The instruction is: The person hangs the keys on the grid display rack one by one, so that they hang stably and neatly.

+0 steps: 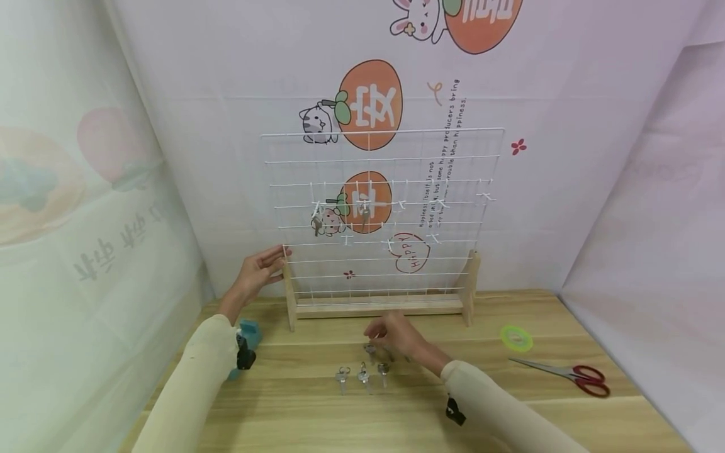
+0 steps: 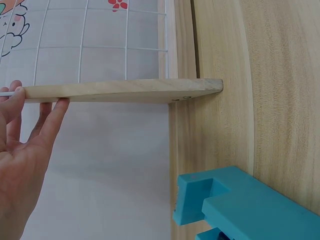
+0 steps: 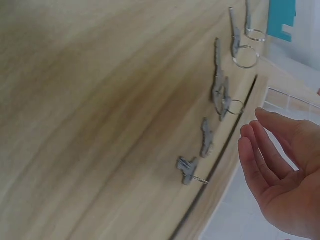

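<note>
A white wire grid rack stands upright in a wooden frame. My left hand holds the rack's left wooden side post, fingertips against the wood near its top. Above the table in front of the rack, my right hand hovers with nothing in its loosely bent fingers. Below it several metal keys lie on the wood, among them a key with a ring and another key. Two keys hang on the grid, one key near the middle and one key further left. Several white hooks are on the wires.
Red-handled scissors lie at the right, blades pointing left. Behind them is a yellow-green disc. A teal tape dispenser-like object sits beside my left forearm. Printed white cloth surrounds the table at the back and sides.
</note>
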A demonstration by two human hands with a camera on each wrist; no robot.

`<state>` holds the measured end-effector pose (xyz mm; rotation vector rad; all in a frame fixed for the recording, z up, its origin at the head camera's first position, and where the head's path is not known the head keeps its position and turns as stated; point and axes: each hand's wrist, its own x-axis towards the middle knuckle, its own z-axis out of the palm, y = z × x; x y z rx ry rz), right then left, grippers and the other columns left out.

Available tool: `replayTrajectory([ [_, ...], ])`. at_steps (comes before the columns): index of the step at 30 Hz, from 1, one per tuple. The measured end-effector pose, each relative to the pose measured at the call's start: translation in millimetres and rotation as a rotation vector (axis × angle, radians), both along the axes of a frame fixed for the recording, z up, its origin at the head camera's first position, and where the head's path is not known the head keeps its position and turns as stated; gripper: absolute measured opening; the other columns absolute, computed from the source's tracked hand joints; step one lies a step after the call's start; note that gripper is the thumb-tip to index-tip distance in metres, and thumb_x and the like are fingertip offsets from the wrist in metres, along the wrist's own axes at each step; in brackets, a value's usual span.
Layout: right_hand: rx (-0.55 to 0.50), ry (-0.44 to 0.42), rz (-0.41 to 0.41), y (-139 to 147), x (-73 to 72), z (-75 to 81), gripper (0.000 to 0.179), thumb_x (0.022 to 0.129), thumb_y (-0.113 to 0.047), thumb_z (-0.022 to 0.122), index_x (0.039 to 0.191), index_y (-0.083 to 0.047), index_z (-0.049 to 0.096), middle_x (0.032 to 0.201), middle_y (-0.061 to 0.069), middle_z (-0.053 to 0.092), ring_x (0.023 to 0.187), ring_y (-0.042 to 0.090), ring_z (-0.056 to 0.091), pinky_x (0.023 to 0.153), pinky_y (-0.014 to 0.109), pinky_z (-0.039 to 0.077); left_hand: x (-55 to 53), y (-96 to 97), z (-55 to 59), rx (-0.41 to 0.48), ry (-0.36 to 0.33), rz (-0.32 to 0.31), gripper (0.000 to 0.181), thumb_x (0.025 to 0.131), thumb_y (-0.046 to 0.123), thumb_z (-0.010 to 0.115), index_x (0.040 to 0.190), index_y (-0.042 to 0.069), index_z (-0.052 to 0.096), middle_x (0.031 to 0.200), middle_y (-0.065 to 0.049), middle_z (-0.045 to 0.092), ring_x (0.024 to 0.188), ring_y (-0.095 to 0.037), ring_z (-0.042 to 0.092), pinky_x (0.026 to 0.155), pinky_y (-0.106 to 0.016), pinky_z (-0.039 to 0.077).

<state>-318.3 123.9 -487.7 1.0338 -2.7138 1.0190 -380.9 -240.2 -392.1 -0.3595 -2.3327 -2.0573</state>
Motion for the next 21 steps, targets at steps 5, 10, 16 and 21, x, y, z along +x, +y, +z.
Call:
replayTrajectory([
  [5, 0.02, 0.008, -0.012, -3, -1.0, -8.0, 0.013, 0.088, 0.0, 0.082, 0.101, -0.001, 0.079, 0.095, 0.011, 0.078, 0.082, 0.018, 0.074, 0.071, 0.024, 0.061, -1.9, -1.0, -1.4, 0.002, -0.005, 0.004, 0.052, 0.109, 0.008, 0.054, 0.159, 0.006, 0.041, 0.156, -0.015, 0.049, 0.145, -0.035, 0.045, 0.111, -0.054, 0.047],
  [10, 0.048, -0.003, -0.028, -6, -3.7, -13.8, 0.012, 0.088, -0.002, 0.082, 0.1, -0.002, 0.079, 0.094, 0.01, 0.079, 0.082, 0.019, 0.074, 0.072, 0.027, 0.062, -2.5, -0.3, -1.3, 0.009, -0.008, 0.008, 0.052, 0.109, 0.008, 0.055, 0.159, 0.006, 0.042, 0.155, -0.015, 0.05, 0.144, -0.034, 0.046, 0.111, -0.054, 0.047],
  [16, 0.103, 0.021, -0.054, -9, -6.3, -18.4, 0.011, 0.087, 0.0, 0.082, 0.097, -0.004, 0.081, 0.09, 0.006, 0.078, 0.078, 0.013, 0.072, 0.07, 0.024, 0.06, -0.5, 0.9, 0.0, -0.008, 0.004, 0.006, 0.053, 0.109, 0.008, 0.054, 0.16, 0.006, 0.04, 0.156, -0.015, 0.049, 0.145, -0.035, 0.045, 0.11, -0.053, 0.047],
  [21, 0.095, 0.007, -0.052, -8, -3.8, -15.8, 0.012, 0.088, 0.003, 0.08, 0.098, -0.003, 0.081, 0.09, 0.007, 0.078, 0.079, 0.015, 0.073, 0.069, 0.025, 0.061, 0.0, 0.2, -0.3, -0.002, -0.005, 0.008, 0.053, 0.109, 0.008, 0.055, 0.16, 0.007, 0.04, 0.156, -0.015, 0.049, 0.145, -0.034, 0.045, 0.11, -0.051, 0.048],
])
